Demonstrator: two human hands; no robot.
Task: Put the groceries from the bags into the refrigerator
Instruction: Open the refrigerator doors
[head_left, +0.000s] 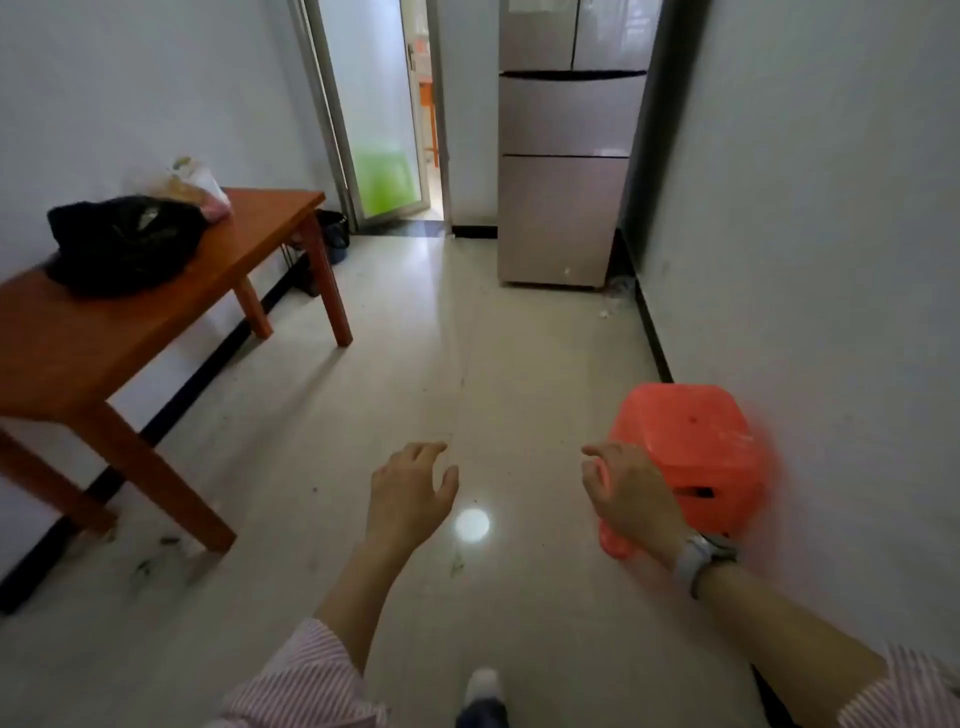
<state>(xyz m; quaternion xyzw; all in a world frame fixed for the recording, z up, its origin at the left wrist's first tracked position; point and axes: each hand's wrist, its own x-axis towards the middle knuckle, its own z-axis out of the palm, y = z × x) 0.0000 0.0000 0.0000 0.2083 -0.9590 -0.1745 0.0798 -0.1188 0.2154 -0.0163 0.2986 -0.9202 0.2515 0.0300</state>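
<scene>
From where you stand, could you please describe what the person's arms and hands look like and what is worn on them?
Both hands, the left hand and the right hand, are bare, with no gloves or rings visible. Both forearms are bare too, with pink-and-white striped sleeves pushed up toward the elbows. The right wrist carries a wristwatch with a pale grey band and a darker case.

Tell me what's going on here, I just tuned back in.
A person stands in a narrow room with both hands out in front, holding nothing: the left hand and right hand are open and relaxed. Two bags, a black bag and a clear bag, sit untouched on the table to the left. The fridge at the far end is closed. An orange stool stands by the right wall.
</scene>
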